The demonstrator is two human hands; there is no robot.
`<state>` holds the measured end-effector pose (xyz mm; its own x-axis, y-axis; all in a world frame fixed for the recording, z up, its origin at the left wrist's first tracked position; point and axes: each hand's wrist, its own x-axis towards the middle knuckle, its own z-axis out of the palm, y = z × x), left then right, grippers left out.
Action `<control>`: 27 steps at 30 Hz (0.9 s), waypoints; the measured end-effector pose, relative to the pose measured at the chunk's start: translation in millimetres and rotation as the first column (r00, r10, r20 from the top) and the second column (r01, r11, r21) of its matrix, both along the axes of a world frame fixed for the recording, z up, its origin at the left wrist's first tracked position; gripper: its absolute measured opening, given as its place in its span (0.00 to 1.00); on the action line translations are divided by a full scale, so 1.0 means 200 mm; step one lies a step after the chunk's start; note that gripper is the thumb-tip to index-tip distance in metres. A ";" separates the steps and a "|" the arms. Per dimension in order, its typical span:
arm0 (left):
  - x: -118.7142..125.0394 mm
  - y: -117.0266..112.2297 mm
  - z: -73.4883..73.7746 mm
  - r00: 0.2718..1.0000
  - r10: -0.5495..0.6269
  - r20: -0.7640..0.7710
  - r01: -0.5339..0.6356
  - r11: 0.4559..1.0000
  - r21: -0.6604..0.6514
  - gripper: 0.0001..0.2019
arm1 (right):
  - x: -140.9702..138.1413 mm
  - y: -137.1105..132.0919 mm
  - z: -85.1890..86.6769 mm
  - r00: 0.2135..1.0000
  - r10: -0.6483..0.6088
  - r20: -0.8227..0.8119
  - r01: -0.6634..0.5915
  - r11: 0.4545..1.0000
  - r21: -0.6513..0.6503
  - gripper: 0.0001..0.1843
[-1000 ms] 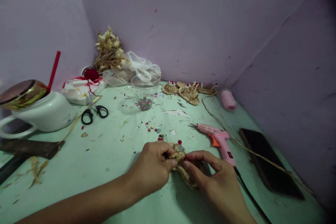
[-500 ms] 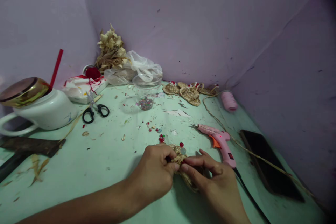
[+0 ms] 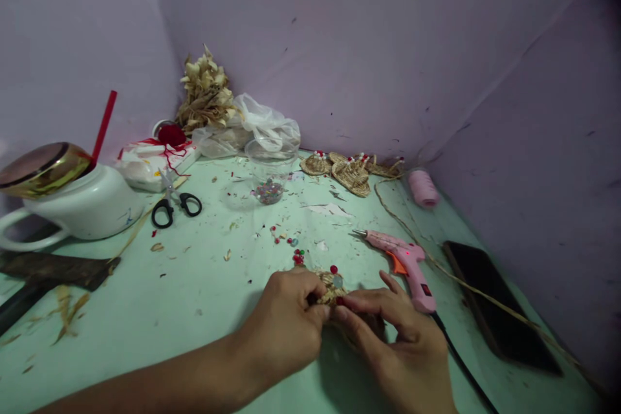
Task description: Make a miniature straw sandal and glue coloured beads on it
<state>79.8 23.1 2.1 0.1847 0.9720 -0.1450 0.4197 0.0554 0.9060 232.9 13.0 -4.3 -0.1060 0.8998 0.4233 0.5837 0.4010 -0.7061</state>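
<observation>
My left hand (image 3: 286, 320) is closed around a small woven straw piece (image 3: 326, 283), held low over the table. A clear pale bead (image 3: 337, 281) and a red bead lie along the piece's far side. Thumb and forefinger of my right hand (image 3: 405, 336) pinch another red bead (image 3: 339, 301) against the straw; its other fingers are lifted. Both hands hide much of the piece's lower part. Just beyond my left hand are several loose red and green beads (image 3: 298, 257).
A pink glue gun (image 3: 405, 259) lies right of the hands, near a phone (image 3: 495, 304). Scissors (image 3: 174, 207), a white mug (image 3: 87, 207) and a hammer (image 3: 63, 272) are at left. Behind stand a clear cup (image 3: 269, 187) with beads and woven slippers (image 3: 352, 174) by the wall.
My right hand has shifted slightly, its raised fingers spreading more, and the red bead at its fingertips shows more clearly. My left hand keeps its grip almost unmoved.
</observation>
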 end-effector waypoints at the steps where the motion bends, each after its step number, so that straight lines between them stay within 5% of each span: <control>1: 0.00 0.00 0.00 1.000 -0.004 0.000 0.004 1.000 0.010 0.07 | 0.00 0.00 0.00 0.999 0.015 0.028 -0.016 0.999 0.051 0.02; 5: 0.00 0.00 0.00 1.000 -0.017 -0.001 0.017 0.999 0.041 0.07 | 0.01 -0.01 -0.01 0.993 0.055 0.102 -0.074 0.979 0.190 0.08; 27: 0.00 0.00 -0.03 1.000 0.005 -0.004 -0.005 1.000 0.011 0.05 | 0.02 0.01 0.00 0.976 0.103 0.190 -0.160 0.937 0.311 0.14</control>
<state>79.8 23.7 -4.4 0.1791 0.9746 -0.1348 0.4235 0.0473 0.9046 237.4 14.9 -3.6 -0.3087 0.6908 0.6538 0.6086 0.6717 -0.4224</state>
